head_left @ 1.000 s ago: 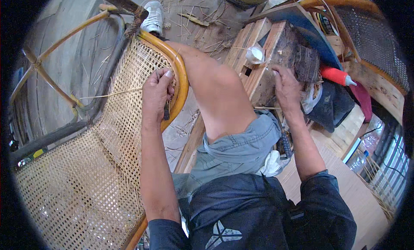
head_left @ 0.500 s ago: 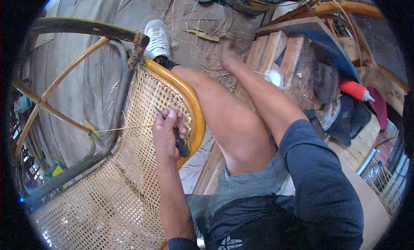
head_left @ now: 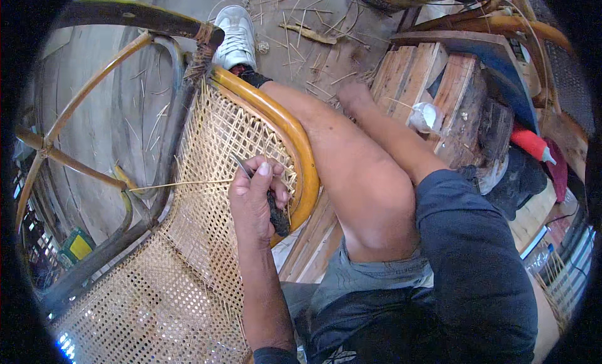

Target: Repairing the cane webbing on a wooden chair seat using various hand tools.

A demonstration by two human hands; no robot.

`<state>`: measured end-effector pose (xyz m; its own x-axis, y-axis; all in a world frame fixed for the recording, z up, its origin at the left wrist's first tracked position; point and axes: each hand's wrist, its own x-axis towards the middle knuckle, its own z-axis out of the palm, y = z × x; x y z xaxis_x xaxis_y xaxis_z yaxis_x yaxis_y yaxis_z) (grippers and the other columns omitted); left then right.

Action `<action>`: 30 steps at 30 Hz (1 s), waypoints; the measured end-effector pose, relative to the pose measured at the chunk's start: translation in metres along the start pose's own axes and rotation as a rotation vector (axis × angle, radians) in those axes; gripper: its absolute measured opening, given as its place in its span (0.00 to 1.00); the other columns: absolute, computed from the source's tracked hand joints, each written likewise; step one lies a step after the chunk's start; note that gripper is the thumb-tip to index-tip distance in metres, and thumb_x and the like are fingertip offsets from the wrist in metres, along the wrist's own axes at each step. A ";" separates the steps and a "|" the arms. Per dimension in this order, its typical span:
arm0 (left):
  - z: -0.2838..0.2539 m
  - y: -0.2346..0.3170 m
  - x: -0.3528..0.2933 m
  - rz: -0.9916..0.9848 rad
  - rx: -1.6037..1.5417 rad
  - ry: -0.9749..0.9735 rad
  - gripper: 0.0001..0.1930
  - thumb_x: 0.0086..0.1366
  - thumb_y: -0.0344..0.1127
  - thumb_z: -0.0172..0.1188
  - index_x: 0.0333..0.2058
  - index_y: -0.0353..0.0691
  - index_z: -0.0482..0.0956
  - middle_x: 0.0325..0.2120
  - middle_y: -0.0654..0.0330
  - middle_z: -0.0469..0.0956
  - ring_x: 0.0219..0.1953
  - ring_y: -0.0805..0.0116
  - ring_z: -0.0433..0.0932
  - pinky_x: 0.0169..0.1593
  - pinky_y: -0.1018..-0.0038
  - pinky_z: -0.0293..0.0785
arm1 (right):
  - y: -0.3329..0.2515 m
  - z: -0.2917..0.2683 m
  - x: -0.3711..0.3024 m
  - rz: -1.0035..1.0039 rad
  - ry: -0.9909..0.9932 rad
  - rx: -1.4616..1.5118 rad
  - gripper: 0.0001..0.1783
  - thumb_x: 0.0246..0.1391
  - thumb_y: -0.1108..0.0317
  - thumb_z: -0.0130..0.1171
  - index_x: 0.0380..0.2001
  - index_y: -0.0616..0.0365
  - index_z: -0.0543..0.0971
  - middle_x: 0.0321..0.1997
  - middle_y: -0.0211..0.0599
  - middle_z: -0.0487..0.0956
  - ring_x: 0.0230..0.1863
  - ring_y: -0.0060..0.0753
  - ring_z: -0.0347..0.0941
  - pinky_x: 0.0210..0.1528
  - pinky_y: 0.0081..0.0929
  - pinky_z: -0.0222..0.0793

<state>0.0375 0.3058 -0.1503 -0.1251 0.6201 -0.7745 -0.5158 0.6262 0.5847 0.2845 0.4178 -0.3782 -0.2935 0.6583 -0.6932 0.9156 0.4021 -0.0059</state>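
My left hand (head_left: 254, 198) is closed around a pointed metal tool with a dark handle (head_left: 278, 214); its tip shows beyond the thumb. This hand rests over the woven cane panel (head_left: 207, 144), inside the curved yellow-brown rattan rim (head_left: 300, 135) of a chair. A thin cane strand (head_left: 182, 184) runs leftward from beside the hand to the dark frame. My right hand (head_left: 355, 99) reaches down past my bent leg toward the floor. It is smeared, and its fingers cannot be made out.
Wooden blocks (head_left: 411, 69) are stacked to the right, with a white cup-like object (head_left: 426, 117) against them. A red bottle (head_left: 530, 142) lies beyond. Loose cane scraps (head_left: 307, 34) litter the floor near my white shoe (head_left: 235, 41). Crossed rattan struts (head_left: 47, 144) stand at left.
The whole view has shifted slightly, so the chair and my leg sit further right. My left hand keeps its hold on the tool over the cane; my right hand remains low beside my leg.
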 end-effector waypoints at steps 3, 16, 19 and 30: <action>-0.002 -0.001 0.001 -0.005 0.008 -0.001 0.10 0.65 0.37 0.57 0.38 0.37 0.71 0.30 0.59 0.77 0.17 0.78 0.70 0.19 0.83 0.66 | -0.004 -0.004 -0.008 0.141 0.058 0.196 0.13 0.50 0.65 0.52 0.33 0.59 0.82 0.40 0.50 0.80 0.46 0.50 0.77 0.44 0.41 0.74; 0.006 -0.002 -0.003 0.091 0.142 -0.011 0.08 0.66 0.38 0.55 0.36 0.40 0.72 0.27 0.65 0.75 0.17 0.81 0.69 0.19 0.84 0.63 | 0.014 -0.137 -0.082 0.119 0.193 0.799 0.07 0.47 0.70 0.56 0.29 0.60 0.79 0.35 0.50 0.80 0.41 0.50 0.78 0.41 0.42 0.72; 0.009 -0.004 -0.005 0.133 0.198 0.022 0.08 0.65 0.38 0.56 0.36 0.40 0.73 0.27 0.65 0.75 0.17 0.82 0.68 0.19 0.84 0.63 | 0.020 -0.151 -0.101 0.069 0.376 0.695 0.06 0.48 0.68 0.57 0.29 0.59 0.79 0.34 0.50 0.80 0.41 0.51 0.77 0.42 0.41 0.71; 0.020 -0.003 -0.014 0.158 0.322 0.053 0.06 0.64 0.38 0.57 0.32 0.44 0.75 0.18 0.72 0.69 0.16 0.84 0.65 0.20 0.84 0.61 | 0.050 -0.173 -0.140 -0.109 0.594 0.824 0.11 0.51 0.65 0.60 0.35 0.61 0.79 0.29 0.46 0.79 0.32 0.38 0.75 0.38 0.32 0.69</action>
<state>0.0582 0.3045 -0.1361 -0.2298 0.7010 -0.6751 -0.1942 0.6467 0.7376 0.3237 0.4557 -0.1563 -0.2699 0.9438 -0.1908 0.7146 0.0635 -0.6967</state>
